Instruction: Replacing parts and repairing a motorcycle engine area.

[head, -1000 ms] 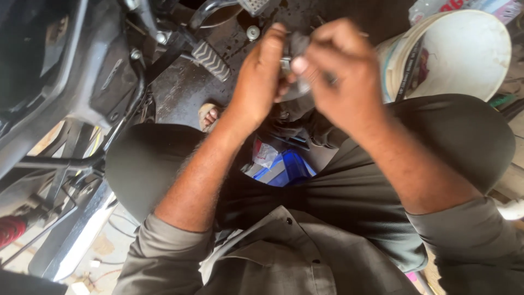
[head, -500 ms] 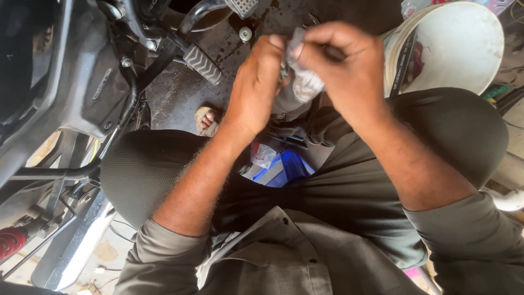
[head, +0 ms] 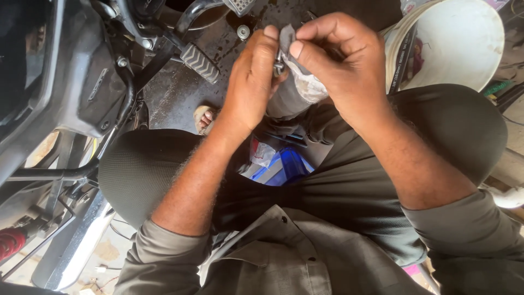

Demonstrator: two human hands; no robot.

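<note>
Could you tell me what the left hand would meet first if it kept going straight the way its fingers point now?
Most likely the small metal part and grey rag pinched between left hand and right hand; they already touch there.

floor: dark oil-stained concrete (head: 174,93) | left: motorcycle frame (head: 60,98) | right: white bucket (head: 458,43) | daylight

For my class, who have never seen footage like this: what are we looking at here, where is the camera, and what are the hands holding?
The camera sits on a person's head and looks down at their own lap and hands. The left hand and right hand meet in front, pinching a small metal part wrapped in a dirty grey cloth. The person squats on an oily floor. To the left stands a motorcycle, its ribbed foot peg showing. At upper right is a white bucket. Blue packaging lies between the knees.
</note>
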